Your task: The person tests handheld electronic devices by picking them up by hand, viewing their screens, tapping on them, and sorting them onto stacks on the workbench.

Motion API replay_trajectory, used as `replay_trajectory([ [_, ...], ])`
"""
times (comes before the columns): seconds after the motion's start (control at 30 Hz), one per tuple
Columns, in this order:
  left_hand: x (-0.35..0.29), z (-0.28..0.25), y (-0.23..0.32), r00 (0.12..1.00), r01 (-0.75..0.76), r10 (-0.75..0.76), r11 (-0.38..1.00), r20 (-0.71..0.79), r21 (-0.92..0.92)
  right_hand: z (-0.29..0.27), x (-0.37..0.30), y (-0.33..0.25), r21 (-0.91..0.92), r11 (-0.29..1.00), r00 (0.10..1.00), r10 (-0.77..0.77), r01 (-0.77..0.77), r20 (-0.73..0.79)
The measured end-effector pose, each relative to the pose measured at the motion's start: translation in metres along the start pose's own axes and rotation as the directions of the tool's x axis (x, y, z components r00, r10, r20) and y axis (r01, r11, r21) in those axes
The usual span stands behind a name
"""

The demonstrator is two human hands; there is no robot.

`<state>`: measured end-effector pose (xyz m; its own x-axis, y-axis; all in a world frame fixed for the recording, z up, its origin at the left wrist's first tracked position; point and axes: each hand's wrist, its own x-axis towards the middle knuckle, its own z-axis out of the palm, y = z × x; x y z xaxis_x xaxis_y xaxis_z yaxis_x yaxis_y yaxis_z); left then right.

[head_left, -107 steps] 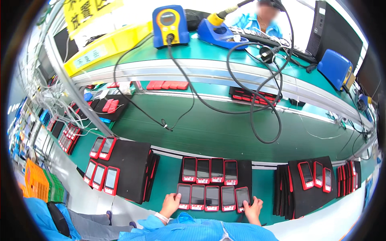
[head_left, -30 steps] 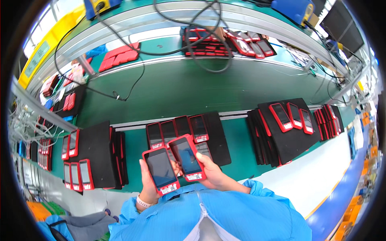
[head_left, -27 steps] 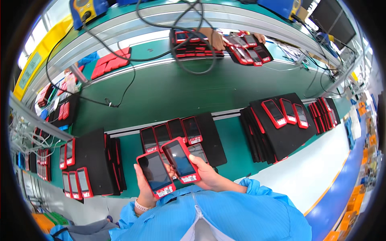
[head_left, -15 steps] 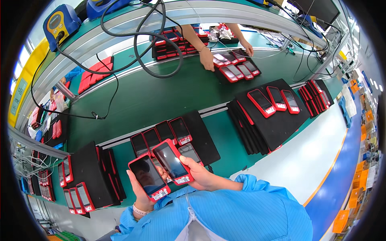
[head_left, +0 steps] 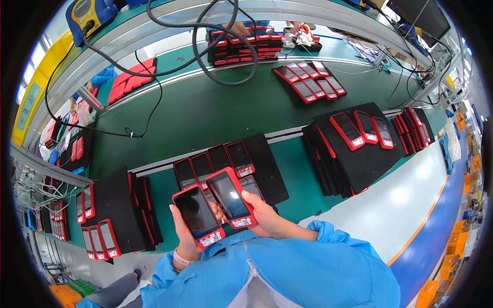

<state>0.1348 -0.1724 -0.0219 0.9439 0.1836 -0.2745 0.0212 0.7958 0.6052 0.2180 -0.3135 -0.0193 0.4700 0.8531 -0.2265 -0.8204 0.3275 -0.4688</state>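
Observation:
My left hand (head_left: 185,231) grips a red handheld device (head_left: 197,214) with a dark screen and a white label at its lower end. In my right hand (head_left: 264,213) is a second red handheld device (head_left: 229,197), its thumb on the right edge. The two devices are held side by side, screens up, and the right one overlaps the left one's edge. Just beyond them, a black foam sheet (head_left: 269,172) bears several more red devices (head_left: 239,156) in rows, partly hidden by the held ones.
Stacked black sheets (head_left: 349,169) with red devices stand to the right, and another stack (head_left: 113,197) to the left. Farther off, a sheet of devices (head_left: 310,84) lies on the green belt (head_left: 205,113). Black cables (head_left: 226,82) hang overhead. Other people's hands (head_left: 239,28) show at the far side.
My hands keep hold of both devices with little change. The view has shifted slightly. Across the belt, the other person's hands have left the sheet of devices and are now at the back.

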Motion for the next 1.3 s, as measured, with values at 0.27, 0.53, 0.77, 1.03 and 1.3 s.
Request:
replay_trajectory([
  [0.27, 0.001, -0.008, 0.0, 1.0, -0.02, 0.02, 1.0, -0.024, -0.003, -0.002, 0.004, 0.005, -0.021, 1.0, 0.999, 0.006, -0.007, -0.045],
  [0.53, 0.007, -0.011, -0.001, 0.992, 0.034, -0.024, 0.996, 0.126, -0.077, -0.009, 0.002, 0.002, -0.052, 0.998, 0.996, -0.034, 0.03, -0.079],
  [0.77, 0.003, -0.019, 0.002, 0.997, 0.037, -0.033, 0.998, 0.067, -0.048, -0.011, 0.004, 0.0, -0.008, 1.0, 0.998, 0.026, -0.026, -0.049],
  [1.03, -0.002, -0.017, 0.012, 0.995, 0.005, 0.002, 0.998, 0.099, -0.065, -0.006, 0.012, -0.001, 0.153, 0.985, 0.996, 0.09, -0.086, -0.021],
  [1.3, -0.058, -0.048, 0.03, 0.965, -0.169, 0.144, 0.98, -0.219, -0.101, 0.005, 0.058, 0.03, -0.261, 0.938, 0.973, 0.21, -0.228, -0.094],
])
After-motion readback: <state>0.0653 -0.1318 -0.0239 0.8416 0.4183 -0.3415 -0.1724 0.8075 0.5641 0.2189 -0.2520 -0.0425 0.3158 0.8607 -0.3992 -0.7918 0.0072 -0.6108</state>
